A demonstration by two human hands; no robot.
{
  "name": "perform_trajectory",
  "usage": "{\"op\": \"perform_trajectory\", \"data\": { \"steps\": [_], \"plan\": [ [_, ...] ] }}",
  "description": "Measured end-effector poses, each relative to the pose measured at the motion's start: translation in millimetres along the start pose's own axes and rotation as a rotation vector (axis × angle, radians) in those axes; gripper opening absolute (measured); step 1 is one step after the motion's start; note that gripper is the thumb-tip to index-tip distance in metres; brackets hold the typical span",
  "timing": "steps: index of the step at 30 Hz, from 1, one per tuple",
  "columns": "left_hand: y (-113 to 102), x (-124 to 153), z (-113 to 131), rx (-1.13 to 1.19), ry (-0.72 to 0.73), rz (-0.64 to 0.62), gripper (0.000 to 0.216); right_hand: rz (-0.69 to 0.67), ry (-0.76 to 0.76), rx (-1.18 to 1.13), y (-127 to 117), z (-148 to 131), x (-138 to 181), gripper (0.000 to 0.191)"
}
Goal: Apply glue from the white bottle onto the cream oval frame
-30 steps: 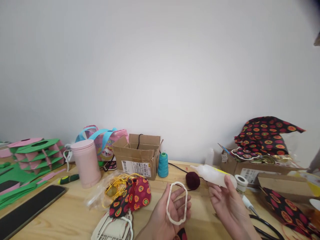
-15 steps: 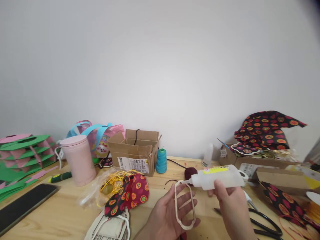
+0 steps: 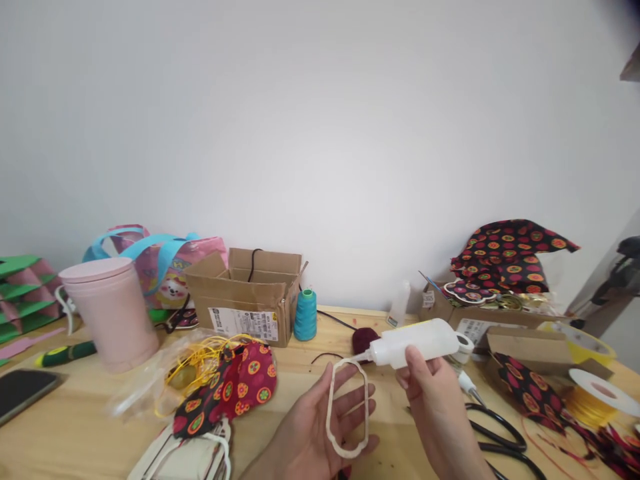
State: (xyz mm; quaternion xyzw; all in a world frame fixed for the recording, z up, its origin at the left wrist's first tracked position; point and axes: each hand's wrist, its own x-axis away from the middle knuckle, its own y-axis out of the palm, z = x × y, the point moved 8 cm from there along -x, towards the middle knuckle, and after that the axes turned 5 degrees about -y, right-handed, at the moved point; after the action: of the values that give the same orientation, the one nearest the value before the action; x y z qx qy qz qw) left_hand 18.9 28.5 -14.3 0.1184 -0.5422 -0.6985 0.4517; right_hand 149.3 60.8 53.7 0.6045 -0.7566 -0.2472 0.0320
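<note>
Open wood on the table (image 3: pixel 70 427) at the near left gives clear passage between the phone (image 3: pixel 23 393) and the plastic bag of yellow cord (image 3: pixel 190 373), with the pink cup (image 3: pixel 113 313) standing tall just behind. Straight ahead it's tight: the patterned fabric piece (image 3: pixel 235 387), cardboard box (image 3: pixel 245 297), teal thread spool (image 3: pixel 305 315) and dark red ball (image 3: pixel 365 340) ring a narrow strip of bare board. On the right, black scissors (image 3: pixel 500 440), a white tape roll (image 3: pixel 463 345) and more boxes (image 3: pixel 530 347) block the way.
</note>
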Motion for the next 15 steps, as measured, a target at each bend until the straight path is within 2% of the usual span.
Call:
{"op": "perform_trajectory", "data": {
  "steps": [3, 7, 11, 15],
  "plan": [
    [0, 1, 0, -0.013, 0.010, 0.026, 0.044, 0.016, -0.046, 0.188, -3, -7, 3, 0.035],
    [4, 3, -1, 0.000, -0.002, 0.005, 0.044, -0.026, -0.072, 0.211, 0, -14, 7, 0.049],
    [6, 3, -1, 0.011, -0.018, -0.021, 0.043, -0.006, -0.097, 0.218, -5, -16, 5, 0.051],
    [4, 1, -2, 0.035, -0.011, -0.054, 0.041, 0.034, -0.123, 0.206, -11, -17, 2, 0.042]
  ]
}}
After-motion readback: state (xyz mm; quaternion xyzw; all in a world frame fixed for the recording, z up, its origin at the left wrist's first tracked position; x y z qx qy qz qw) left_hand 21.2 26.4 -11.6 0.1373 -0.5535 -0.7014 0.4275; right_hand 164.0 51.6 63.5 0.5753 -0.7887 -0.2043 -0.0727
